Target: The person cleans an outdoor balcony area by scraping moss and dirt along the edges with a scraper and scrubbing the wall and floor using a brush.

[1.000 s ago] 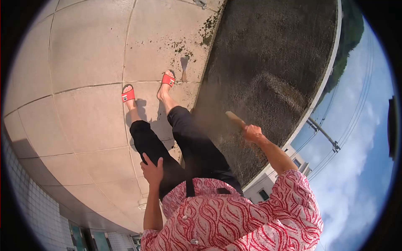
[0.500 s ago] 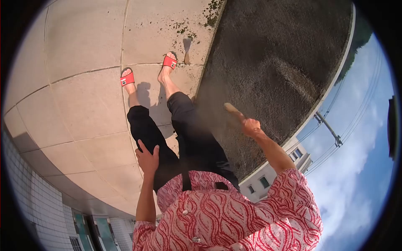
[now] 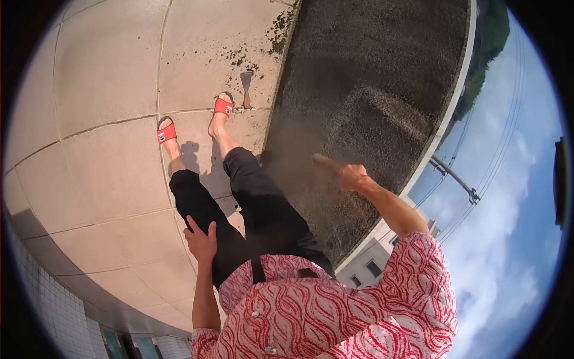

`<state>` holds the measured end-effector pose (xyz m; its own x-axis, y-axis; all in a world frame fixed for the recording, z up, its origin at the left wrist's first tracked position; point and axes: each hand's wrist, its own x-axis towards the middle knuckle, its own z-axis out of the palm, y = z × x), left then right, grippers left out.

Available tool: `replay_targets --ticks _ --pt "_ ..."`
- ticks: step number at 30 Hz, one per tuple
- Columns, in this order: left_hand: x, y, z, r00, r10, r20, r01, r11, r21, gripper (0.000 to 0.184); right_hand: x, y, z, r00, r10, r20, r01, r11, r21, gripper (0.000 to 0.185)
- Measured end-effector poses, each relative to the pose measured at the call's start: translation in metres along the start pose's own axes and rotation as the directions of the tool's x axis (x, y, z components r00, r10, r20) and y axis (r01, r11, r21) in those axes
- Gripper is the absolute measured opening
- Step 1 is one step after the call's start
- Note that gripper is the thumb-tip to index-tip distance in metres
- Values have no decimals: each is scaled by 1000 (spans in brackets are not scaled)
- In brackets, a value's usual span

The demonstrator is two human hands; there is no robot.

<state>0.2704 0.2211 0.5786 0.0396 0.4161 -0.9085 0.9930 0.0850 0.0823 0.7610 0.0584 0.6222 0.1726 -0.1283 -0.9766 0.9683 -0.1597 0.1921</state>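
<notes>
In the head view my right hand point(image 3: 353, 178) is closed round a wooden-handled brush point(image 3: 326, 162), held up against the dark, rough wall face point(image 3: 371, 72). Its bristles cannot be made out, and a haze of dust hangs around its end. My left hand point(image 3: 202, 239) rests on my left leg in black trousers point(image 3: 206, 206), with thumb and fingers apart and nothing in it. A scraper point(image 3: 246, 88) with a flat metal blade and wooden handle lies on the paving by my right foot.
Pale paving slabs point(image 3: 107, 161) run underfoot, with dark moss crumbs point(image 3: 278, 33) scattered along the wall's base. I stand in red slide sandals point(image 3: 166, 134). Beyond the wall's top edge point(image 3: 452, 102) are a utility pole point(image 3: 457, 179) with wires and a pale building point(image 3: 365, 269).
The view has shifted, so the floor and scraper appear lower and further left. The brush has turned flatter, and the dust by the wall looks thicker. My left hand stays on my leg.
</notes>
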Motion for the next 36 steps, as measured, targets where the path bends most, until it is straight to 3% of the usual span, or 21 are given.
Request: replay_targets --ticks 2,3,7,9,10,12,15,16,17,19,20,22,23,25,27,29,30,32,34,35,36 --pt "-2 0 -1 1000 -3 29 4 1000 -12 89 -28 56 -109 925 184 -331 -166 983 84 61" --pt "2 -1 -3 999 -9 34 10 1000 -13 89 -34 87 -157 822 287 -492 -259 958 125 63" --pt "10 -7 9 1000 16 -10 -16 1000 11 89 2 121 -125 743 315 -590 -308 944 117 71" --pt "2 0 -1 999 -30 40 32 998 -53 90 17 48 -44 892 234 -386 -192 971 144 72" --pt "0 -3 -2 999 -28 35 29 998 -54 89 20 6 -9 981 142 -130 -129 986 107 71" --pt "2 1 4 1000 -14 5 14 997 -78 88 10 -55 35 965 -28 261 11 998 65 56" --pt "1 -2 4 1000 0 -26 -1 998 -57 86 -28 -43 8 967 23 252 -41 997 67 52" --pt "1 2 6 1000 12 -25 -13 998 -64 86 -19 1 2 995 93 -30 -84 970 228 55" --pt "2 2 4 999 23 -49 -27 997 -72 86 -51 28 -73 963 214 -162 -167 950 265 59" --pt "6 -2 4 998 31 -59 -31 999 -8 86 -79 115 -159 691 366 -624 -282 931 233 58" --pt "8 -2 4 998 24 -64 -22 999 28 86 -94 157 -195 526 423 -738 -353 898 263 55" --pt "12 2 -6 999 23 -25 -23 1000 -7 86 -127 192 -203 468 481 -742 -498 836 228 51" --pt "13 3 -7 999 17 -29 -18 1000 -10 86 -129 186 -175 501 480 -720 -527 829 187 53" --pt "7 3 -9 1000 9 -8 -10 999 -37 85 -119 117 -63 703 435 -562 -440 887 136 55" --pt "8 6 -8 1000 9 -1 -9 997 -74 86 -110 40 15 937 295 -188 -277 954 117 59" --pt "7 4 -5 1000 -7 -19 6 998 -57 86 -105 21 13 984 134 120 -146 984 98 62" --pt "7 4 -4 1000 -9 -25 8 999 -44 87 -110 32 -13 987 153 56 -159 981 112 64" --pt "6 6 -7 1000 -5 0 5 998 -68 87 -134 83 -95 865 335 -373 -282 940 191 67" --pt "7 4 -7 1000 -9 13 10 998 -61 87 -170 155 -172 526 433 -733 -393 887 242 63" --pt "8 3 -3 1000 -12 14 13 999 -50 87 -193 178 -203 395 500 -771 -421 844 332 61" --pt "12 0 -1 1000 -15 15 15 999 -36 87 -199 193 -188 353 500 -791 -461 829 317 63"
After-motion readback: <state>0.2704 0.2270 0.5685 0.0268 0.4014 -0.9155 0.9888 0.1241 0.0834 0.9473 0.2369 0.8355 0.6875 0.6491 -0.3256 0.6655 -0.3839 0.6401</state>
